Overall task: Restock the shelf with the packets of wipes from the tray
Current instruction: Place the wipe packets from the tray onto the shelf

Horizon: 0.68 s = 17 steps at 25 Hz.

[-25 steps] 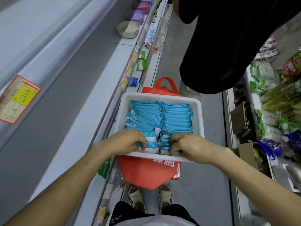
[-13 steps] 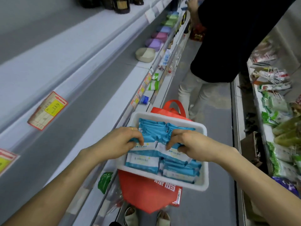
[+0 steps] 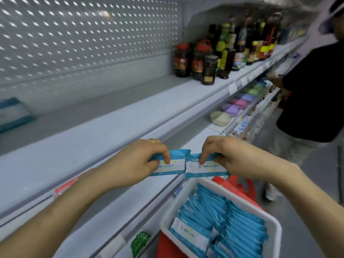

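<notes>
My left hand (image 3: pixel 143 159) grips a small stack of blue and white wipe packets (image 3: pixel 172 164). Beside it, my right hand (image 3: pixel 229 157) grips a second stack of wipe packets (image 3: pixel 202 167). Both stacks are held side by side in the air above the white tray (image 3: pixel 273 223), level with the front edge of the white shelf (image 3: pixel 89 138). The tray sits low at the right on a red bag (image 3: pixel 242 187) and holds several more blue packets (image 3: pixel 229 224) standing in rows. One blue and white packet (image 3: pixel 13 114) lies at the far left on the shelf.
Dark sauce bottles (image 3: pixel 208 60) stand further right on the same shelf. Pastel bowls (image 3: pixel 236 107) sit on the shelf below. A person in a black top (image 3: pixel 314 94) stands in the aisle at the right. A green packet (image 3: pixel 139 243) hangs near the bottom.
Both hands have lifted their stacks of packets out of the tray and up to shelf height. My view has swung up from the tray to the shelf.
</notes>
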Each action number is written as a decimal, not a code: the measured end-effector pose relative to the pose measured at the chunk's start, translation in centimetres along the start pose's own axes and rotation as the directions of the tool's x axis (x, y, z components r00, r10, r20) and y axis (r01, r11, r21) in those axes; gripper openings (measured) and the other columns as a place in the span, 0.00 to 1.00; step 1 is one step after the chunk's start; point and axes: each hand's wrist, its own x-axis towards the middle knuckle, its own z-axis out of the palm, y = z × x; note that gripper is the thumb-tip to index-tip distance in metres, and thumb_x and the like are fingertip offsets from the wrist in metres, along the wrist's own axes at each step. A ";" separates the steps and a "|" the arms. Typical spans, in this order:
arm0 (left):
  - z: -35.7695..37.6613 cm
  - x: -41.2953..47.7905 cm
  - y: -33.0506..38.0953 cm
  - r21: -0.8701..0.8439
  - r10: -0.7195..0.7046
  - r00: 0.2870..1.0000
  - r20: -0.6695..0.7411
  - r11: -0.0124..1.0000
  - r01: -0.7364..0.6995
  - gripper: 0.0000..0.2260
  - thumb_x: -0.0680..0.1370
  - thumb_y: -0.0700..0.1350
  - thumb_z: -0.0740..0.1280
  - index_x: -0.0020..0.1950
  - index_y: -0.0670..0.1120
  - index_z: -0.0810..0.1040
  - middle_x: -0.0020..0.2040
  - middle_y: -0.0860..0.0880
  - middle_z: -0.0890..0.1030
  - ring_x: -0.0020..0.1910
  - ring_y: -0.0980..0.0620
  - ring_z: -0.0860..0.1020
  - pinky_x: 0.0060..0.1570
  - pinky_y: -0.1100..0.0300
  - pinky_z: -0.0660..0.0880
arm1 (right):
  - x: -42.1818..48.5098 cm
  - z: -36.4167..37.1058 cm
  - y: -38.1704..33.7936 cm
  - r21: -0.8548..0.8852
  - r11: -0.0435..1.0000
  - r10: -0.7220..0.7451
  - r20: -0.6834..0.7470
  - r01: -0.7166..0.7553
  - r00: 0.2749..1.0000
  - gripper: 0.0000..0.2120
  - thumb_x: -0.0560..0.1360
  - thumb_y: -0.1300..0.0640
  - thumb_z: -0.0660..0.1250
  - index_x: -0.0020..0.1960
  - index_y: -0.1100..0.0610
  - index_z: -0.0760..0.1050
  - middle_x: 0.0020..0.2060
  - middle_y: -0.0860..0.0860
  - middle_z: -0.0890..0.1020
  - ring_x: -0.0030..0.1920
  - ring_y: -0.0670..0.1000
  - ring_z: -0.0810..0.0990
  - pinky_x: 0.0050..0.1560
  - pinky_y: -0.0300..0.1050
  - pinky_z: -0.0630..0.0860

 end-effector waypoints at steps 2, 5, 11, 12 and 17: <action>-2.6 -1.5 0.7 0.004 -0.065 0.996 -0.056 0.998 0.065 0.13 0.75 0.40 0.65 0.52 0.57 0.80 0.52 0.60 0.79 0.51 0.60 0.75 0.50 0.64 0.72 | 1.3 -2.4 -1.3 -0.022 0.997 -0.077 -0.001 0.077 0.997 0.20 0.77 0.67 0.66 0.55 0.41 0.81 0.55 0.38 0.75 0.56 0.44 0.76 0.58 0.45 0.75; -6.5 -3.7 0.6 0.019 -0.136 0.980 -0.143 0.990 0.140 0.15 0.76 0.37 0.67 0.50 0.58 0.81 0.50 0.60 0.79 0.51 0.59 0.76 0.49 0.65 0.72 | 3.8 -5.6 -3.2 -0.025 0.984 -0.175 -0.029 0.174 0.984 0.21 0.77 0.67 0.66 0.54 0.41 0.81 0.55 0.38 0.76 0.56 0.44 0.77 0.57 0.44 0.75; -13.9 -9.1 -2.7 0.013 -0.312 0.921 -0.232 0.946 0.324 0.12 0.78 0.39 0.70 0.49 0.59 0.82 0.49 0.59 0.82 0.49 0.57 0.79 0.50 0.57 0.76 | 11.4 -8.6 -7.8 -0.049 0.932 -0.362 -0.082 0.359 0.929 0.22 0.77 0.68 0.66 0.52 0.40 0.82 0.54 0.37 0.76 0.55 0.44 0.77 0.55 0.41 0.73; -15.2 -10.4 -3.5 -0.019 -0.357 0.902 -0.243 0.931 0.363 0.12 0.78 0.40 0.71 0.49 0.59 0.82 0.49 0.58 0.83 0.48 0.55 0.80 0.51 0.55 0.77 | 13.0 -8.7 -8.8 -0.038 0.918 -0.395 -0.083 0.394 0.915 0.22 0.77 0.68 0.66 0.52 0.40 0.82 0.54 0.37 0.76 0.55 0.43 0.77 0.55 0.40 0.73; -20.9 -14.8 -9.8 0.017 -0.490 0.824 -0.284 0.857 0.515 0.12 0.76 0.41 0.71 0.49 0.60 0.83 0.50 0.56 0.83 0.51 0.52 0.80 0.57 0.48 0.77 | 19.4 -7.5 -13.1 -0.005 0.859 -0.512 -0.054 0.512 0.857 0.22 0.78 0.66 0.67 0.51 0.37 0.82 0.56 0.34 0.76 0.58 0.41 0.77 0.54 0.38 0.77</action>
